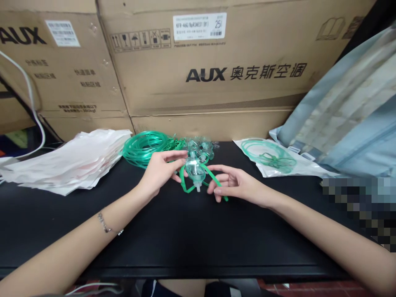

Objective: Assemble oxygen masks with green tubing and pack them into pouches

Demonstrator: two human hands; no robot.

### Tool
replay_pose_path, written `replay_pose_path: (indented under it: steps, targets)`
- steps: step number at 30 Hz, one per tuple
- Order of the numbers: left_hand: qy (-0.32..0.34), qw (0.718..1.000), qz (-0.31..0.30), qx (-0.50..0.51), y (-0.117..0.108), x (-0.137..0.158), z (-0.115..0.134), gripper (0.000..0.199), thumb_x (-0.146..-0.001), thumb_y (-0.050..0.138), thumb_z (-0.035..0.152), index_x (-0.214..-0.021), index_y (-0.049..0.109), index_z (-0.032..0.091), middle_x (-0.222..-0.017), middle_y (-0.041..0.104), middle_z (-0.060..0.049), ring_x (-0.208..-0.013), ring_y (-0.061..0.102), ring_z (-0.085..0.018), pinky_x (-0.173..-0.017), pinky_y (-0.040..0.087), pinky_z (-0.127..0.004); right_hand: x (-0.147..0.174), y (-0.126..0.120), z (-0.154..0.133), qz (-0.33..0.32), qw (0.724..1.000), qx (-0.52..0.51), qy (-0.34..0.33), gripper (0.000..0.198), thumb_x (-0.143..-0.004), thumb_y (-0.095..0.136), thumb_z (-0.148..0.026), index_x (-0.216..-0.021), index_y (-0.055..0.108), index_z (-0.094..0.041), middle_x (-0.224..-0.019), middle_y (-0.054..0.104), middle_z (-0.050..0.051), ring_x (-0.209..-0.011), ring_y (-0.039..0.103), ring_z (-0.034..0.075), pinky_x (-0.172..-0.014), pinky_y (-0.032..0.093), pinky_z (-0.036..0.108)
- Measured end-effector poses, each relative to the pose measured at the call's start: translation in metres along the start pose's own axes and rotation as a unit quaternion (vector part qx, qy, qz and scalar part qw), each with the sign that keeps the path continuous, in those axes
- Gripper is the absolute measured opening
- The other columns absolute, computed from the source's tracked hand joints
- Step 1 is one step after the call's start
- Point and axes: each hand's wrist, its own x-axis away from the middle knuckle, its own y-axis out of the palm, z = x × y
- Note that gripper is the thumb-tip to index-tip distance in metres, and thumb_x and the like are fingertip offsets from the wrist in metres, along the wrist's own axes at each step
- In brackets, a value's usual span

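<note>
Left hand [163, 169] is clamped on the side of a clear mask [195, 172], and its green strap [213, 176] is being pinched by the right hand [236, 185], thumb against fingers; the mask is held between both, over the black table [192, 235], heaped masks [204, 147] just behind.

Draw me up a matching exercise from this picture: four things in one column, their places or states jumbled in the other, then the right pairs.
Things
1. Bracelet
2. Front mask
3. White pile
4. Cardboard

Places or states
A. Between the left hand and right hand
B. Brown, upright at the back
C. Around the left forearm
D. Stacked beside the green coil

Right pairs: 1-C, 2-A, 3-D, 4-B
</note>
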Motion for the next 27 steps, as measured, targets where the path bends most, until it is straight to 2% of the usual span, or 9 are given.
replay_pose_path:
  steps: [2,5,9,12,17,20,23,25,27]
  targets:
    - [0.003,1.000,0.016,-0.003,-0.004,-0.002,0.001,0.027,-0.066,0.063,0.018,-0.091,0.064,0.007,-0.097,0.066,-0.010,-0.056,0.061,-0.010,-0.039,0.049,-0.017,0.000,-0.001,-0.001,0.001,1.000,-0.001,0.010,0.047,-0.074,0.062,-0.022,-0.116,0.043,-0.011,-0.074,0.062,0.001,-0.057,0.058,0.008,-0.064,0.047,0.026]
    - [-0.012,1.000,-0.009,-0.025,-0.006,-0.003,-0.002,0.024,-0.065,0.066,0.022,-0.085,0.065,0.008,-0.087,0.068,-0.010,-0.063,0.062,-0.013,-0.040,0.049,-0.018,-0.001,-0.002,-0.002,0.041,0.999,-0.016,0.019,0.035,-0.075,0.062,-0.024,-0.105,0.052,-0.010,-0.069,0.062,0.000,-0.055,0.057,0.007,-0.058,0.048,0.023]
    - [0.001,0.995,-0.064,-0.078,-0.004,-0.002,-0.006,0.025,-0.066,0.065,0.028,-0.084,0.065,0.010,-0.069,0.066,-0.005,-0.047,0.055,-0.009,-0.040,0.046,-0.020,-0.002,-0.004,-0.002,0.069,0.997,-0.039,0.016,0.027,-0.073,0.064,-0.026,-0.094,0.057,-0.011,-0.065,0.059,0.000,-0.055,0.055,0.008,-0.050,0.051,0.023]
    - [0.041,0.989,-0.101,-0.100,-0.002,0.002,-0.006,0.023,-0.067,0.064,0.025,-0.085,0.062,0.012,-0.067,0.063,-0.001,-0.040,0.048,-0.005,-0.040,0.042,-0.019,-0.001,-0.005,-0.004,0.078,0.996,-0.044,-0.003,0.026,-0.073,0.064,-0.029,-0.092,0.059,-0.012,-0.068,0.057,0.001,-0.060,0.055,0.009,-0.045,0.053,0.021]
    - [0.126,0.973,-0.179,-0.069,0.000,0.011,-0.001,0.012,-0.067,0.059,0.012,-0.079,0.058,0.013,-0.079,0.060,-0.003,-0.068,0.056,-0.010,-0.061,0.047,-0.021,0.001,-0.001,-0.010,0.084,0.994,-0.058,0.041,0.029,-0.077,0.057,-0.042,-0.084,0.052,-0.015,-0.083,0.053,0.004,-0.067,0.058,0.013,-0.040,0.054,0.022]
    - [0.184,0.954,-0.232,-0.040,0.001,0.015,0.000,0.009,-0.072,0.056,0.010,-0.080,0.057,0.015,-0.082,0.058,-0.003,-0.077,0.055,-0.011,-0.071,0.047,-0.023,0.001,0.001,-0.010,0.088,0.992,-0.049,0.076,0.032,-0.078,0.055,-0.044,-0.095,0.049,-0.018,-0.086,0.051,0.003,-0.064,0.058,0.013,-0.032,0.048,0.019]
    - [0.219,0.939,-0.262,-0.028,0.002,0.016,-0.002,0.008,-0.076,0.054,0.012,-0.082,0.057,0.015,-0.086,0.057,-0.004,-0.082,0.054,-0.013,-0.075,0.046,-0.025,0.002,0.002,-0.009,0.053,0.995,-0.028,0.077,0.041,-0.076,0.060,-0.036,-0.110,0.047,-0.018,-0.087,0.052,0.004,-0.061,0.056,0.009,-0.033,0.043,0.013]
    - [0.224,0.938,-0.260,-0.051,0.002,0.015,-0.004,0.008,-0.077,0.053,0.013,-0.083,0.057,0.015,-0.089,0.056,-0.005,-0.084,0.054,-0.014,-0.074,0.046,-0.026,0.002,0.002,-0.008,0.032,0.997,-0.030,0.064,0.041,-0.075,0.062,-0.033,-0.110,0.048,-0.017,-0.088,0.053,0.004,-0.059,0.055,0.007,-0.035,0.042,0.012]
    - [0.222,0.942,-0.239,-0.074,0.004,0.013,-0.006,0.008,-0.076,0.052,0.015,-0.084,0.056,0.015,-0.095,0.053,-0.007,-0.084,0.054,-0.014,-0.072,0.046,-0.026,0.001,0.001,-0.007,0.041,0.997,-0.038,0.044,0.039,-0.073,0.063,-0.031,-0.106,0.049,-0.017,-0.090,0.053,0.003,-0.058,0.054,0.006,-0.035,0.042,0.011]
